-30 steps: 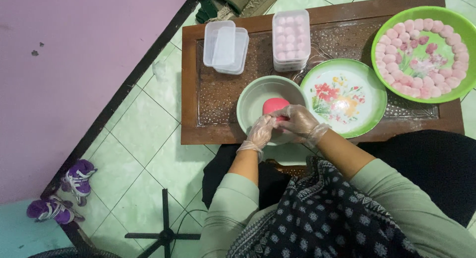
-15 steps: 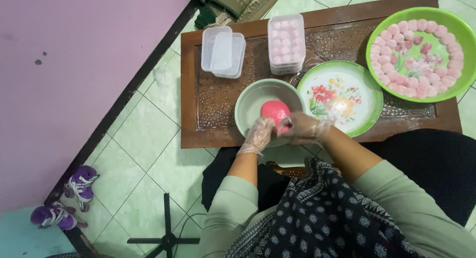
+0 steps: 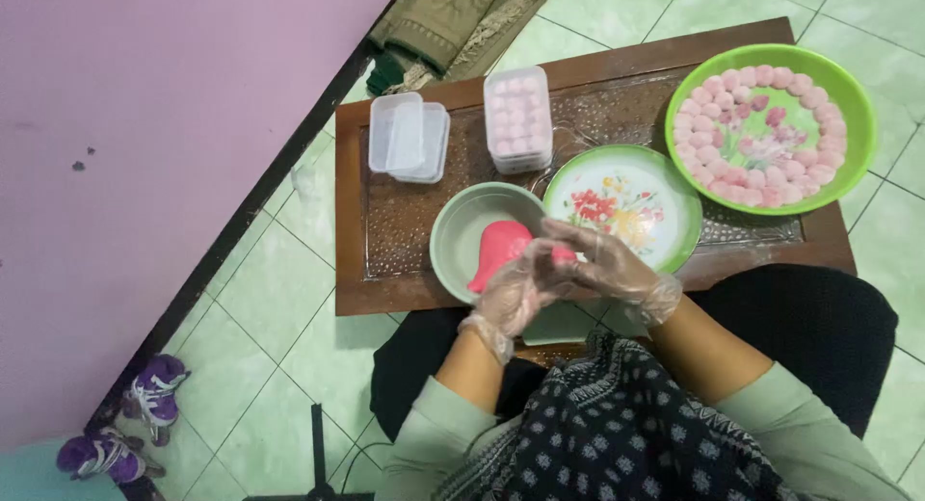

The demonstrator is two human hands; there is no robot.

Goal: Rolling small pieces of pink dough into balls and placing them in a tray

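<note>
Over the bowl [image 3: 462, 233], both gloved hands, left [image 3: 511, 291] and right [image 3: 605, 262], close on the pink dough [image 3: 499, 250]; pinching off evenly sized bits would likely serve best.

Thin, crinkled clear plastic gloves cover the left hand [image 3: 514, 291] and right hand [image 3: 602, 262]. The pink dough [image 3: 501, 250] looks smooth and matt. Its grey-green bowl [image 3: 453, 236] seems glossy plastic, perhaps enamel. Beneath the bowl, the table [image 3: 385, 222] is dark wood under patterned glass.
</note>
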